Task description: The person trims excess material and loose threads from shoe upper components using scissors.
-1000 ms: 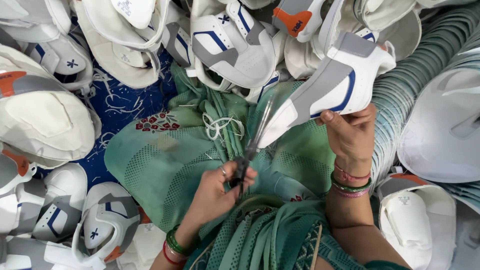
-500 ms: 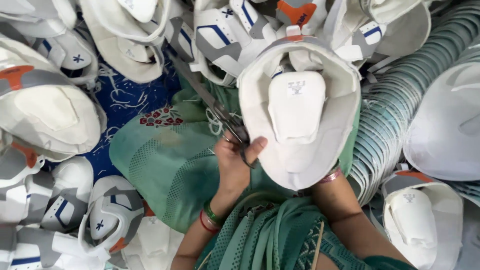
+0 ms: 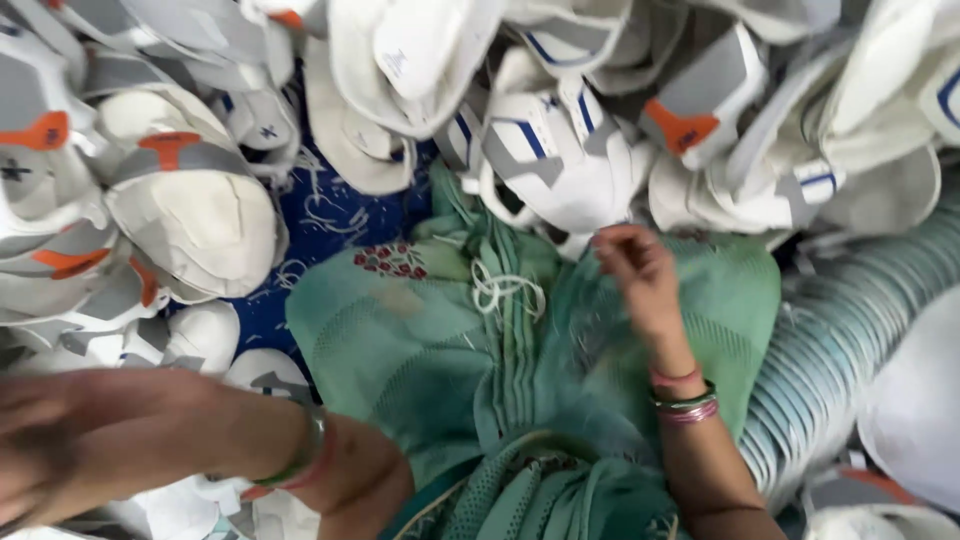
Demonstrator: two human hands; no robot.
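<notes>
White shoe uppers [image 3: 560,150] crowd the green cloth [image 3: 450,360] — right hand [image 3: 635,265] loosely curled, empty; left hand [image 3: 60,440] blurred, grip unclear.

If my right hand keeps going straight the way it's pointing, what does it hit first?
Probably the white shoe upper with blue stripes just beyond the right hand, at the pile's edge above the green cloth; depth is unclear.

Two hands: left hand [image 3: 60,450] at 8 o'clock, right hand [image 3: 635,270] near centre. One green cloth [image 3: 450,370]. One tangle of white threads [image 3: 500,288]. One ribbed stack [image 3: 850,350] at 4 o'clock. White shoe uppers [image 3: 190,215]: too many, overlapping, to count.
</notes>
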